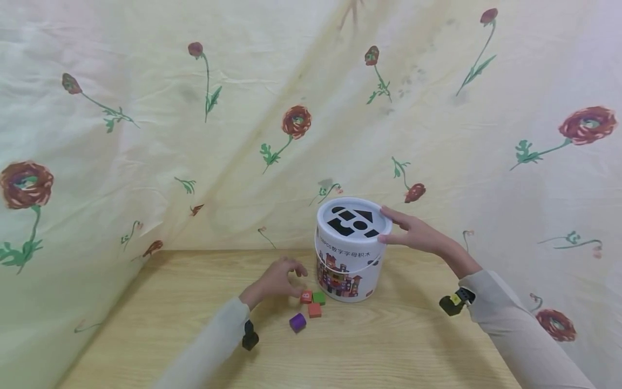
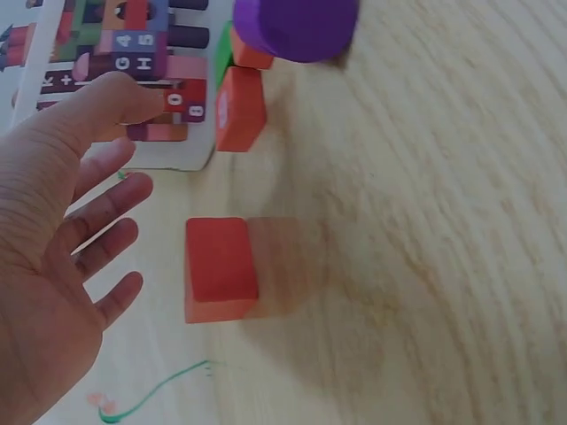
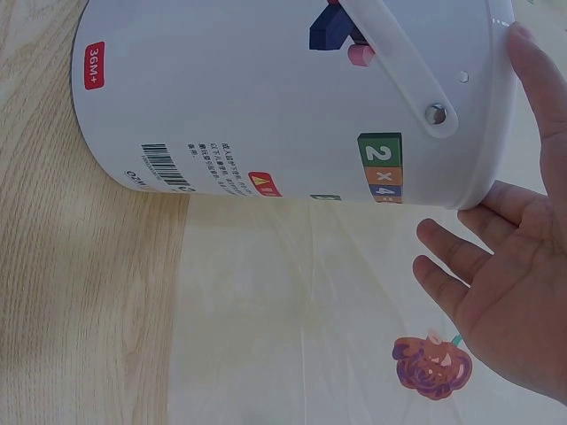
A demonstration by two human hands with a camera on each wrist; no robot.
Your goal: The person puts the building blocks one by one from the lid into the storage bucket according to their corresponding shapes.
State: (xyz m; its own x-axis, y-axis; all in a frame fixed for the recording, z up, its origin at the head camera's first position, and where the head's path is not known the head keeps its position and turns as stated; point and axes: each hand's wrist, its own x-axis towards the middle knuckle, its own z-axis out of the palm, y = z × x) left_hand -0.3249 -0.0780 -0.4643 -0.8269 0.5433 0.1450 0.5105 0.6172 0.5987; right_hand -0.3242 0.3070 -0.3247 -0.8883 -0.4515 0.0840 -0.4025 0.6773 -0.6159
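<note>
On the table (image 1: 389,346), the white bucket (image 1: 349,259) stands near the back edge, my right hand (image 1: 418,233) bracing it steady, unclenched. My left hand (image 1: 278,279), relaxed and empty, is beside a red block (image 2: 221,266), best pinched across opposite faces.
</note>
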